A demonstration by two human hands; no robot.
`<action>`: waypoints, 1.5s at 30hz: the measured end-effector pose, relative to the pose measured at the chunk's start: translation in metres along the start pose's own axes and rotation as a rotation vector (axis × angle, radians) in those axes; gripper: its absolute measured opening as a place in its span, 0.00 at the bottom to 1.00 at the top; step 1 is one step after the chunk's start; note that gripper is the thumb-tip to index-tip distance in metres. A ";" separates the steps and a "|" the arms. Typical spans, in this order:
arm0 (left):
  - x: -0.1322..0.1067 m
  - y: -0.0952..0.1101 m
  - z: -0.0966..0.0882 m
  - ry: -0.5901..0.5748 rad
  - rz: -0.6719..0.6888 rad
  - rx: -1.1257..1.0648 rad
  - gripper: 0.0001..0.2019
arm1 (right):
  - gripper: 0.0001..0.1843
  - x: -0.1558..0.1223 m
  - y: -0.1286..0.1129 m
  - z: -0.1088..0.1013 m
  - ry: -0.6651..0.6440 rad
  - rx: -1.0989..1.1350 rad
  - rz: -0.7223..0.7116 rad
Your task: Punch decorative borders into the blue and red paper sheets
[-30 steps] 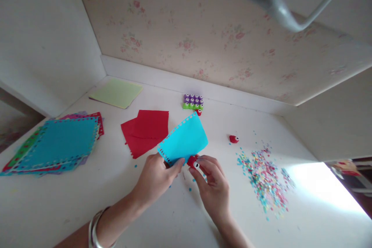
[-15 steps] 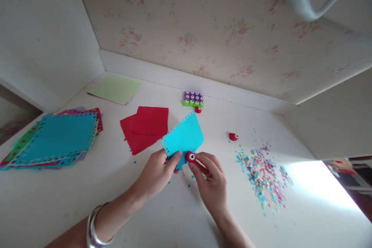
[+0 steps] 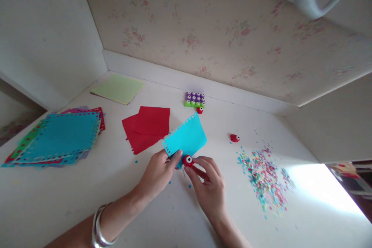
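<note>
My left hand (image 3: 160, 168) pinches the near corner of a bright blue sheet of paper (image 3: 187, 136), thumb on top. Small holes run along the sheet's upper left and lower left edges. In my right hand (image 3: 209, 180) is a small red craft punch (image 3: 188, 160) with a white and black top, gripped between thumb and fingers. The punch sits at the sheet's near edge, close to my left thumb. Whether its slot is around the paper cannot be made out. A few blue paper bits (image 3: 190, 186) lie on the table beneath.
Two red sheets (image 3: 151, 126) overlap left of my hands. Farther left lies a pile of punched coloured sheets (image 3: 68, 131), with pale green paper (image 3: 117, 88) behind. Purple and green punches (image 3: 194, 99) stand near the wall, a red one (image 3: 199, 110) beside them. At right are another red punch (image 3: 235, 138) and scattered confetti (image 3: 267, 178).
The red punch in my right hand has moved slightly left and nearer to me along the blue sheet's edge. My left hand keeps its grip. The whole view has shifted a little.
</note>
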State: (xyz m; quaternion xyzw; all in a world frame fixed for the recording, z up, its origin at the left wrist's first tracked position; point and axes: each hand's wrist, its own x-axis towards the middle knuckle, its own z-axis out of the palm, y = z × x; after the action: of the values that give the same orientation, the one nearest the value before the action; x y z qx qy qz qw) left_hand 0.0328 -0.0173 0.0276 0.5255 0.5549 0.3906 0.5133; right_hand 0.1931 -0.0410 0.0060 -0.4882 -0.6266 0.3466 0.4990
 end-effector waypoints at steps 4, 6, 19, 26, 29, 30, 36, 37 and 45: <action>0.001 0.000 -0.001 -0.015 0.007 0.064 0.18 | 0.09 -0.001 0.003 0.000 -0.028 -0.021 0.061; 0.003 -0.002 -0.001 -0.030 -0.004 0.086 0.16 | 0.14 -0.001 0.005 -0.001 -0.045 -0.058 0.074; 0.008 -0.001 0.009 -0.212 0.119 0.539 0.09 | 0.11 -0.017 -0.004 -0.028 -0.198 -0.472 0.025; 0.009 0.002 -0.003 -0.268 0.205 0.591 0.08 | 0.12 -0.001 -0.015 -0.038 -0.378 -0.510 -0.065; 0.009 -0.002 -0.008 -0.209 0.192 0.577 0.06 | 0.12 0.008 -0.014 -0.043 -0.410 -0.566 -0.193; 0.008 -0.003 -0.008 -0.200 0.181 0.569 0.06 | 0.13 0.011 -0.013 -0.045 -0.430 -0.574 -0.226; 0.004 -0.007 -0.005 -0.144 0.209 0.583 0.07 | 0.13 0.018 -0.005 -0.050 -0.510 -0.534 -0.182; 0.004 -0.007 -0.004 -0.148 0.214 0.594 0.07 | 0.13 0.018 -0.005 -0.050 -0.511 -0.544 -0.184; -0.002 -0.006 -0.003 -0.031 0.258 0.701 0.12 | 0.12 0.014 0.000 -0.047 -0.486 -0.633 -0.257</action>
State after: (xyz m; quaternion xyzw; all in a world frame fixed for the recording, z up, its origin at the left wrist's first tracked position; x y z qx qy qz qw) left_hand 0.0289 -0.0194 0.0226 0.7406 0.5764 0.2304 0.2573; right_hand 0.2383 -0.0300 0.0227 -0.4392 -0.8575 0.1769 0.2015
